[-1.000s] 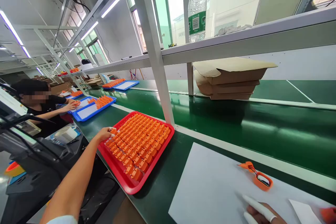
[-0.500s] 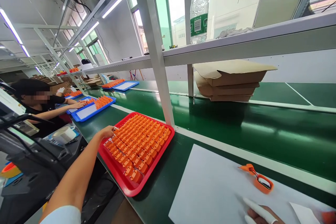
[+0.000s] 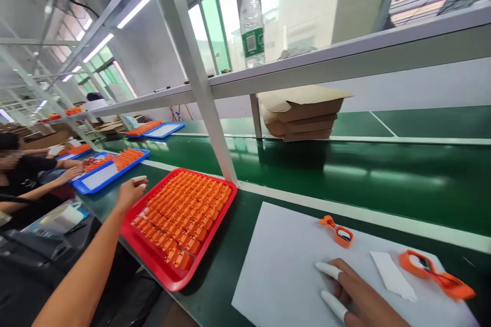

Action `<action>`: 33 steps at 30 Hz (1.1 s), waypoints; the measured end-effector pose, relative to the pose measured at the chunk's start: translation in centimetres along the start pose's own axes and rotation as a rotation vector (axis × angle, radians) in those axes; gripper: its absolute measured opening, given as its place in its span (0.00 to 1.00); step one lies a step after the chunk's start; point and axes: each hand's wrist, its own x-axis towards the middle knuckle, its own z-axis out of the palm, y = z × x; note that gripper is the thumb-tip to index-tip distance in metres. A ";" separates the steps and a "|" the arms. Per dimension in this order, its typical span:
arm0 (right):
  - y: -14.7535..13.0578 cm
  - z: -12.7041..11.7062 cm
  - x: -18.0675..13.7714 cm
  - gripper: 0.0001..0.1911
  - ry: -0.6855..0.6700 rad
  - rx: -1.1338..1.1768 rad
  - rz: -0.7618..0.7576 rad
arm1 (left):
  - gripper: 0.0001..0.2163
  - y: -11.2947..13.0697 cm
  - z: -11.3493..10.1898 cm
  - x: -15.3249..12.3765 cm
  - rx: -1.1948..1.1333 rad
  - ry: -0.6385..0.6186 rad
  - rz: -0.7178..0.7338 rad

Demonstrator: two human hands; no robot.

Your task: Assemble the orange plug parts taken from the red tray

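My left hand [image 3: 132, 193] is at the left rim of a red tray [image 3: 180, 281], its fingers bent, slightly apart, with white finger covers and nothing visible in them. Rows of orange plastic clips [image 3: 184, 209] fill most of the tray. On the right, my right hand [image 3: 355, 294] hovers low over a white sheet [image 3: 276, 265], thumb and forefinger apart in white covers, holding nothing I can see. Beyond it on the sheet lies an orange clip-like part with a loop [image 3: 339, 232]. A similar orange part [image 3: 437, 276] and a white paper slip [image 3: 392, 275] lie to its right.
A grey upright post [image 3: 199, 76] stands just behind the tray. Folded cardboard [image 3: 303, 117] sits beneath the shelf [image 3: 345, 56], which holds a plastic bottle [image 3: 252, 30]. At the left, a co-worker's hands reach to blue trays [image 3: 103, 179] of orange parts. A green belt [image 3: 376, 179] runs behind.
The view has turned to the right. My left hand has drawn back from the clips to the tray's rim. My right hand has come further into view over the sheet, with its fingers apart.
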 end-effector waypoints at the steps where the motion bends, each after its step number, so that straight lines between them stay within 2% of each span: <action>1: -0.9 -0.5 0.0 0.05 -0.025 -0.001 -0.012 | 0.13 1.3 0.3 -0.2 -0.022 0.039 0.041; 3: -2.3 -1.4 0.0 0.04 -0.041 -0.002 -0.036 | 0.16 4.1 1.5 -1.1 -0.090 0.050 0.133; 6: -3.1 -2.4 0.1 0.06 -0.005 0.002 -0.056 | 0.20 8.7 4.8 -4.8 -0.162 -0.076 0.273; 8: -3.1 -2.7 -0.1 0.10 0.015 0.011 -0.065 | 0.21 11.7 8.1 -8.9 -0.190 -0.277 0.364; 12: -2.9 -2.2 -0.6 0.07 0.086 0.011 -0.115 | 0.17 16.8 16.8 -18.7 -0.205 -0.840 0.598; 14: -2.9 -2.0 -0.7 0.07 0.169 0.013 -0.153 | 0.12 18.5 21.3 -23.2 -0.101 -0.988 0.767; 16: -2.7 -1.9 -0.6 0.10 0.287 0.033 -0.170 | 0.08 19.5 25.2 -26.7 -0.027 -1.019 0.879; 19: -2.2 -2.3 -0.3 0.16 0.472 0.089 -0.144 | 0.06 20.3 29.3 -29.7 -0.022 -0.984 0.893; 21: -1.8 -2.7 0.0 0.20 0.519 0.128 -0.091 | 0.08 20.7 30.9 -30.6 -0.039 -0.971 0.866; 25: -1.3 -3.4 0.2 0.24 0.485 0.202 -0.006 | 0.14 21.5 32.4 -31.1 -0.111 -0.948 0.792; 28: -1.1 -3.3 0.4 0.26 0.516 0.275 -0.045 | 0.16 21.8 32.5 -31.3 -0.200 -0.966 0.734; 33: -0.9 -2.4 1.0 0.20 0.604 0.398 -0.082 | 0.20 21.3 31.8 -31.5 -0.378 -1.045 0.672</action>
